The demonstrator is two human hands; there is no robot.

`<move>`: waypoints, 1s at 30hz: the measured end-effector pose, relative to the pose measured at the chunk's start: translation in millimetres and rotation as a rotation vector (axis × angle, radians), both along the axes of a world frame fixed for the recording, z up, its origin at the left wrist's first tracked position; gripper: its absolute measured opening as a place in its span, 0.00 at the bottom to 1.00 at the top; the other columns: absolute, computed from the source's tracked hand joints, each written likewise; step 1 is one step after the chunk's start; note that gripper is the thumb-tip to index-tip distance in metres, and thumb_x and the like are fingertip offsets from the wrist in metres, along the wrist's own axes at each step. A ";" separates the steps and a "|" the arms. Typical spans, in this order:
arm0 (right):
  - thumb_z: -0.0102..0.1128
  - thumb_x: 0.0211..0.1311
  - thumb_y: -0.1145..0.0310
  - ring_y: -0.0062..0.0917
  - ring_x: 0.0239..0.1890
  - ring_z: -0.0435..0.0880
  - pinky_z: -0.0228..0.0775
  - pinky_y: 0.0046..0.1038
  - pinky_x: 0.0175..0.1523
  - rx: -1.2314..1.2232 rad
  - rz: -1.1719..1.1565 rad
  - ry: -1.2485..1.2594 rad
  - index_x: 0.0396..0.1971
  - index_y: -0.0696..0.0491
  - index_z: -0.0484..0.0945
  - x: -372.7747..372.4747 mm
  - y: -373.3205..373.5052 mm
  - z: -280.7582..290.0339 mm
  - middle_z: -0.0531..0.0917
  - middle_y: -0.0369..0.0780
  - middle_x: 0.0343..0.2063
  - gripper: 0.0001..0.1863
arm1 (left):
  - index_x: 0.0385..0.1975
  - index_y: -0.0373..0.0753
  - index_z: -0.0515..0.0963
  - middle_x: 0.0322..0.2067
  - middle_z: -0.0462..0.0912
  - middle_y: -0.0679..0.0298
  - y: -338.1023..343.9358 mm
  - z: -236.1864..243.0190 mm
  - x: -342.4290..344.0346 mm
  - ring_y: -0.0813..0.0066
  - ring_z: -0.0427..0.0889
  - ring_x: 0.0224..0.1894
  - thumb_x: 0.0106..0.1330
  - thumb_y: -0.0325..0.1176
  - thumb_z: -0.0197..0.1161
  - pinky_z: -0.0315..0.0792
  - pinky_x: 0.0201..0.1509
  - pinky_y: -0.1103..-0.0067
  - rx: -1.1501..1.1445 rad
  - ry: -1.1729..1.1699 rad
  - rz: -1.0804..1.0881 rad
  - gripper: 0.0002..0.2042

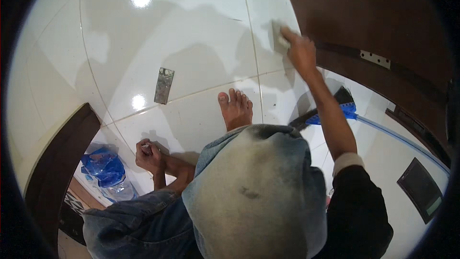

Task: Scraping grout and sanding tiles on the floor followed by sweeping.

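Observation:
Out at the upper right, my right hand is closed around a pale, flat rectangular piece, its edge against the white tiled floor beside the dark door. Motion smears it slightly, and its exact kind does not show. My left hand is curled low on the left, near my bent leg, with a bit of something whitish between the fingers. Between the hands a worn, grey-speckled rectangular plate lies flat on the tiles. My bare foot stands to the right of that plate.
A dark brown door fills the upper right. Behind my right forearm lies a broom with a blue head and dark bristles. A dark rectangular panel lies farther right. On the left are a brown door frame and a blue plastic bag.

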State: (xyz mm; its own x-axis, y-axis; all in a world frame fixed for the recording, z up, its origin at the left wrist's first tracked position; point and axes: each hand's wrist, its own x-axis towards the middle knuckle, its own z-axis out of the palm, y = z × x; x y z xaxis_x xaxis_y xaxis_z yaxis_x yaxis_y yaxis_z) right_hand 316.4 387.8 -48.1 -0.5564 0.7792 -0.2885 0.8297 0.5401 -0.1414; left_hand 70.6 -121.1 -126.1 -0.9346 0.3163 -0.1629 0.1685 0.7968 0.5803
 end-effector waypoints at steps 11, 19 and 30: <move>0.55 0.62 0.75 0.47 0.35 0.89 0.81 0.47 0.40 0.262 -0.015 -0.084 0.45 0.54 0.85 -12.6 24.2 -41.1 0.88 0.51 0.34 0.14 | 0.35 0.40 0.84 0.26 0.86 0.58 18.7 10.0 9.4 0.60 0.86 0.27 0.56 0.28 0.61 0.79 0.35 0.68 -0.015 -0.031 -0.024 0.08; 0.54 0.68 0.71 0.48 0.31 0.89 0.81 0.49 0.35 0.188 -0.022 0.007 0.40 0.56 0.82 -44.5 -7.0 -37.8 0.89 0.51 0.34 0.08 | 0.34 0.39 0.84 0.25 0.85 0.58 13.2 6.9 8.0 0.64 0.85 0.26 0.54 0.27 0.61 0.78 0.34 0.70 0.038 -0.020 -0.001 0.09; 0.63 0.60 0.71 0.47 0.51 0.87 0.86 0.41 0.50 -0.070 0.208 -0.042 0.61 0.62 0.75 -105.9 -114.5 -10.5 0.80 0.52 0.61 0.28 | 0.34 0.41 0.84 0.25 0.85 0.59 20.6 14.6 2.9 0.61 0.83 0.26 0.54 0.29 0.63 0.77 0.34 0.69 -0.003 0.046 -0.082 0.09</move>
State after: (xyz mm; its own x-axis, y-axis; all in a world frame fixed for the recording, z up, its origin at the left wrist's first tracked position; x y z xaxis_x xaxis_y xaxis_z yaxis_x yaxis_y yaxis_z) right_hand 210.5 273.3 -58.6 -0.6896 0.6260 -0.3641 0.7072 0.6903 -0.1526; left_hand 73.4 -100.6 -111.5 -0.9119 0.3920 -0.1212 0.2602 0.7809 0.5679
